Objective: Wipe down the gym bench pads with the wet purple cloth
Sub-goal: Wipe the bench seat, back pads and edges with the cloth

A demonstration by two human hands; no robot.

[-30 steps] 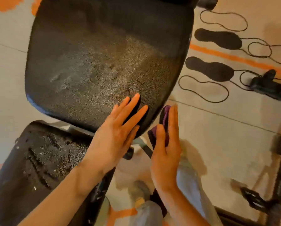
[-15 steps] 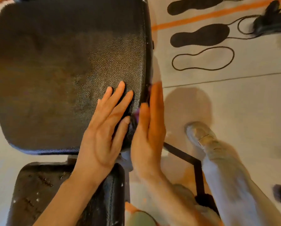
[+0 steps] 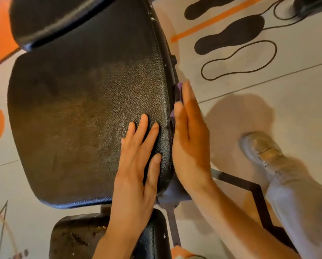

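Right hand [image 3: 191, 144] is pressing the purple cloth [image 3: 179, 91] flat against the right side edge of the big pad [image 3: 85, 118], fingers straight, cloth sandwiched between palm and pad with only slivers showing past the fingertips. Left hand [image 3: 137, 165] is lying flat on the pad's top near that same edge, fingers straight, gripping nothing, likely bracing.

Progress, my read: pad top is showing a dull, streaky sheen, so probably already wiped; side edge is being done now. Small pad [image 3: 78, 238] below the big pad is carrying crumbs or flakes, looks not yet cleaned. Upper pad [image 3: 63, 17] above it: can't tell.

No brands, labels or readable writing anywhere; floor beside the pad is showing only footprint graphics [image 3: 231, 34] and orange markings.
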